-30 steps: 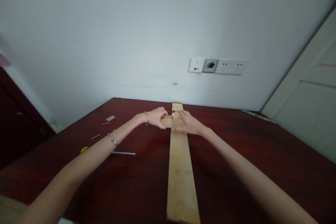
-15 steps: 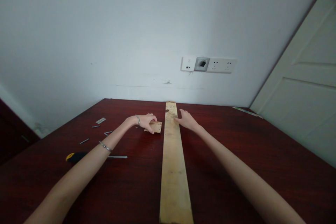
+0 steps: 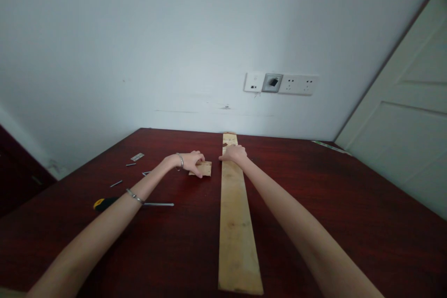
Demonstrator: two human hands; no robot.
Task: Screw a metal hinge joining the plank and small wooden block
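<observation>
A long pale wooden board [image 3: 237,223] lies on the dark red table [image 3: 296,181], its far end close to the wall. Near that far end, my right hand [image 3: 234,152] is wrapped across the board, thumb on its left edge and fingers over the right. To the left, my left hand [image 3: 192,163] grips a small wooden block [image 3: 206,168] between thumb and fingers. A gap of bare table separates block and board. Beneath my left forearm is a screwdriver [image 3: 159,204] with a black and yellow handle, partly hidden.
Screws or nails [image 3: 116,183] lie on the left side of the table, near a small flat metal plate [image 3: 137,157]. A thin printed strip [image 3: 330,147] rests at the back right. Sockets [image 3: 296,84] are on the wall; a white door [image 3: 401,149] stands at right.
My right hand has moved left from the board's right edge and closed over it. The board's near end now shows in view. My left hand and the small block have shifted slightly left of the board.
</observation>
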